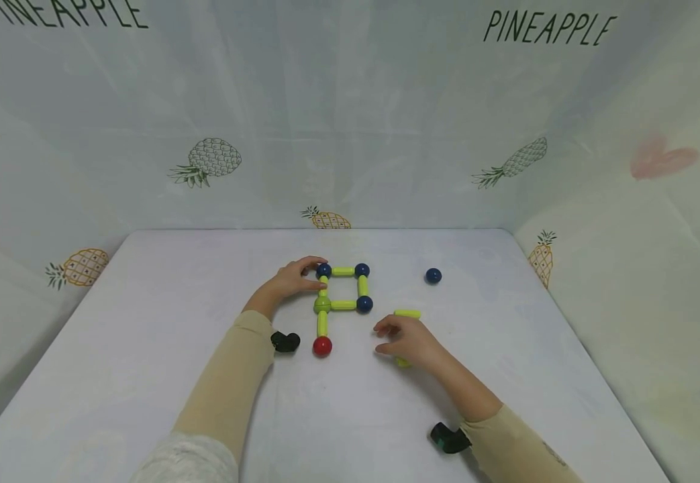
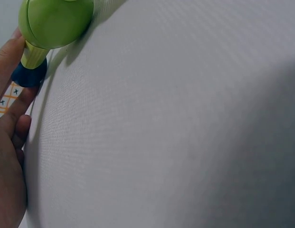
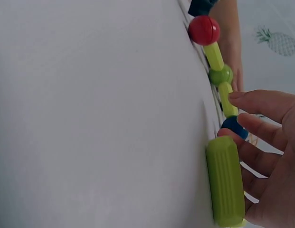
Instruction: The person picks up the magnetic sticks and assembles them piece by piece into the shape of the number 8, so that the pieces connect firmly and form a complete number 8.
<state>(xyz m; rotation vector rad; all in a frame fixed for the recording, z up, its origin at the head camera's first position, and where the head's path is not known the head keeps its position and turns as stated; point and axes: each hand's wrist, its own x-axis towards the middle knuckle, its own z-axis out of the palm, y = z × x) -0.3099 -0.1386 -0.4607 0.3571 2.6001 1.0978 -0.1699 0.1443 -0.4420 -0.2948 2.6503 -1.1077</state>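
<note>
A toy frame of balls and yellow-green rods lies on the table: blue balls [image 1: 362, 270] and a green ball [image 1: 322, 304] form a square. From the green ball, one rod runs down to a red ball [image 1: 322, 346]. My left hand [image 1: 289, 280] holds the square's far left corner, index finger at the blue ball [image 1: 323, 270] and thumb by the rod below it. Over on the right, my right hand [image 1: 413, 339] hovers with parted, slightly bent fingers, nothing between them. Loose rods [image 1: 407, 313] lie beneath and beside it, one large rod [image 3: 225, 183] in the right wrist view.
A loose blue ball [image 1: 433, 276] sits toward the back right of the white table [image 1: 114, 349]. Black wrist devices [image 1: 285, 342] are at both forearms. A pineapple-printed cloth [image 1: 350, 134] hangs behind and at the sides.
</note>
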